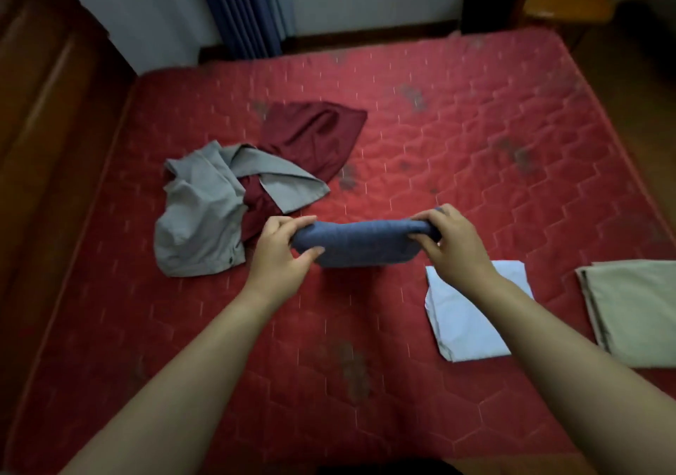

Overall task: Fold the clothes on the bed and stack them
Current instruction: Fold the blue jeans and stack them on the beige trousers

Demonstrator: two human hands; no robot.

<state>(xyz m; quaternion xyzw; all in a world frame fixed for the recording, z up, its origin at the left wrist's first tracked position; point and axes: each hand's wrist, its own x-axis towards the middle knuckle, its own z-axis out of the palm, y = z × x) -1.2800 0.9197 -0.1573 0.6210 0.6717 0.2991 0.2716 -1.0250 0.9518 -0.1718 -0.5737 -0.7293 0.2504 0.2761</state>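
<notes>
**Hazards, left to right (judged, not observed)**

- Far left: grey shirt (pixel 197 215), unfolded and crumpled, overlapping the maroon garment (pixel 314 138) behind and partly beneath it. Likely to drag the maroon garment along if lifted without first separating the two.
- Centre: folded blue garment (pixel 360 242), supported at its two ends only, middle unsupported. Likely to fall open on any loosening of either grip during transfer.
- Right: folded light-blue garment (pixel 475 313), flat on the red mattress (pixel 475 127). Folded beige garment (pixel 636 313) further right, near the frame edge, apart from it. Two separate pieces, not yet one stack. Liable to skew or slide if loaded off-centre; better laid down square than dropped.

**Hands**

- Left hand (pixel 283 251): fingers curled over the top of the blue garment's left end, thumb in front, pinching the fold.
- Right hand (pixel 453 242): fingers wrapped over the right end, thumb below, gripping likewise. Positioned just over the far corner of the light-blue garment.
- Both closed round cloth, neither spread.

**Location of the work item**

Blue garment between the two hands at mid-bed, apparently raised off the mattress. Contact of its lower edge with the mattress not determinable.
</notes>
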